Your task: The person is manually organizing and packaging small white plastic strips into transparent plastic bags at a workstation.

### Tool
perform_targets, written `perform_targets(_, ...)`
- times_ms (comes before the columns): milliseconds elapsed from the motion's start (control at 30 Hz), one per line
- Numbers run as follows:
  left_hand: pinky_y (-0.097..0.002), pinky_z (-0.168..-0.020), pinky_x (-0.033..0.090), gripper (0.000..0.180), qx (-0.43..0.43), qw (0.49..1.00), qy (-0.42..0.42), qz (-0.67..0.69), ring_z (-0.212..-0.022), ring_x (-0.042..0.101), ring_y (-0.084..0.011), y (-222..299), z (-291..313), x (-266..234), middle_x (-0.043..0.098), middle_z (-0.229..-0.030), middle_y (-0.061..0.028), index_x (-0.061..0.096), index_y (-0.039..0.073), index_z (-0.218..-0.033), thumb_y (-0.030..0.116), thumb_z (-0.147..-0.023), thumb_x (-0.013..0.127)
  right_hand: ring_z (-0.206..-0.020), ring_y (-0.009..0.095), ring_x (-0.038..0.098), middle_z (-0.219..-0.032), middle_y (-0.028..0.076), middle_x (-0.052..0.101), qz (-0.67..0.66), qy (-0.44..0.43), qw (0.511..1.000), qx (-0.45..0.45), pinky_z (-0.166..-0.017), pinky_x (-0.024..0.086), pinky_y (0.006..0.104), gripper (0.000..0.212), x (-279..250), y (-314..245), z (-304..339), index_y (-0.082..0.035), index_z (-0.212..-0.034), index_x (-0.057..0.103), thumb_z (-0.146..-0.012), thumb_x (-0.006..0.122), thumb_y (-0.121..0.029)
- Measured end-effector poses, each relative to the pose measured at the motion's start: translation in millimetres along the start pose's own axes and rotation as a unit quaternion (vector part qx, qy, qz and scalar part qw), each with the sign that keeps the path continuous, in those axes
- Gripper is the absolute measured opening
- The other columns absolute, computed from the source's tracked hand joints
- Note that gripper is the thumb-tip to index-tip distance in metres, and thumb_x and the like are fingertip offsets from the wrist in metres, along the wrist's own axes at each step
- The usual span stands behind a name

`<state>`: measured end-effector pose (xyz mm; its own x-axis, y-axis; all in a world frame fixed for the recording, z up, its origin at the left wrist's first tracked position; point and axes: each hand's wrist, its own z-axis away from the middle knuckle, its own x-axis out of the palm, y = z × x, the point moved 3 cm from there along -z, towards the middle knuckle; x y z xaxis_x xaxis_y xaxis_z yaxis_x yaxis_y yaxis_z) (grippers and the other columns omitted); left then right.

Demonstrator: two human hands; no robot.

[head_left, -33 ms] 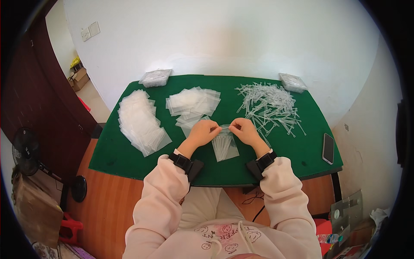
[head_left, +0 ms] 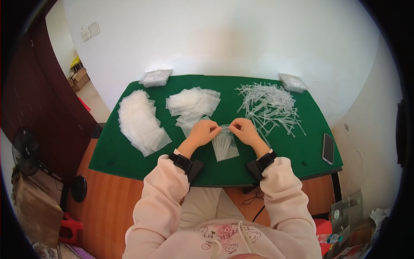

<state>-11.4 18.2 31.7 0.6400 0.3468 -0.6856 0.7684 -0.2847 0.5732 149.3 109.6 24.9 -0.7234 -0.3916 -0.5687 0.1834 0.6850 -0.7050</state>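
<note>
On a table (head_left: 215, 173) covered in smooth green cloth, a curved bank of flat, glossy plastic bags (head_left: 139, 123), too overlapped to count, lies at far left, near one of two clear, blocky packs (head_left: 155, 78). Next comes a looser pile of square, filmy pouches (head_left: 194, 102). At centre, the left hand (head_left: 200, 133) and right hand (head_left: 246, 132) pinch the top edge of one transparent bag (head_left: 233, 152) holding slim sticks (head_left: 222, 147). Rightward sit a tangled, uncountable heap of clear rods (head_left: 267, 102), the second pack and one slab-shaped phone (head_left: 328, 149).
</note>
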Motion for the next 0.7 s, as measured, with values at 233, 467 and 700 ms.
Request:
perform_targets(233, -0.0322, -0.053, 0.04, 0.022, -0.058, 0.998, 0.021, 0.011, -0.056, 0.053, -0.0222, -6.4, 1.0, -6.0, 0.056, -0.062, -0.0106, 0.061, 0.001, -0.073, 0.023, -0.077, 0.06, -0.057, 0.009, 0.046, -0.063, 0.003, 0.05, -0.004, 0.023, 1.0, 0.016, -0.052, 0.038, 0.0243, 0.013, -1.8, 6.7, -2.0, 0.0, -0.075, 0.057, -0.079, 0.06, -0.011)
perform_targets(467, -0.0307, -0.053, 0.04, 0.022, -0.081, 0.996, 0.029, 0.037, -0.055, 0.053, -0.0198, -8.7, -0.5, -3.7, 0.057, -0.061, -0.01, 0.061, 0.0, -0.073, 0.022, -0.077, 0.06, -0.059, 0.01, 0.047, -0.067, 0.003, 0.05, 0.002, 0.064, 0.998, 0.001, -0.054, 0.038, 0.0237, 0.011, -2.0, 16.9, -3.4, 0.0, -0.077, 0.053, -0.081, 0.056, -0.01)
perform_targets(700, -0.0341, -0.056, 0.042, 0.02, -0.099, 0.991, 0.087, 0.016, -0.06, 0.055, -0.0253, -17.8, 1.0, -10.3, 0.058, -0.064, -0.0104, 0.062, 0.004, -0.073, 0.024, -0.076, 0.058, -0.059, 0.015, 0.055, -0.072, 0.004, 0.055, -0.28, 0.09, 0.937, 0.189, -0.05, 0.045, 0.0255, 0.011, -10.9, 25.8, -3.9, -0.005, -0.086, 0.049, -0.088, 0.048, -0.016)
